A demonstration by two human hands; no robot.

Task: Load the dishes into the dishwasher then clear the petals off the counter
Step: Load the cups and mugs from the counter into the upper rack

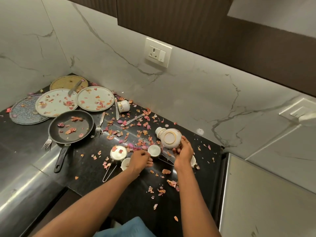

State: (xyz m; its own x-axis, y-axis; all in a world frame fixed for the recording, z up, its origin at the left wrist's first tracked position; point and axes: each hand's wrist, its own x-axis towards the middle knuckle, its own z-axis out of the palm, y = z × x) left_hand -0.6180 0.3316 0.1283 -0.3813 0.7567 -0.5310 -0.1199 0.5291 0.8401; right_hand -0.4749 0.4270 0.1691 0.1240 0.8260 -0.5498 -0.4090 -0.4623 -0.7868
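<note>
My right hand (183, 150) grips a white gold-trimmed ceramic jar (171, 138), tipped so its base faces me, just above the black counter (85, 178). My left hand (141, 159) hovers low with curled fingers between a small white cup (126, 164) and a small steel cup (153, 150); whether it holds anything is hidden. A steel pot with a wire handle (118, 152) stands to its left. Dried pink petals (140, 142) are strewn over the counter. A black frying pan (71, 129) and two white plates (56, 102) (94, 100) lie at the back left, with petals in them.
A blue plate (25, 110) and a woven mat (68, 82) with a knife (75, 87) fill the corner. Forks (100, 125) (47, 144), a table knife (116, 110) and a tipped mug (124, 106) lie nearby. Another white cup (193, 160) sits behind my right wrist. Marble walls close off the back.
</note>
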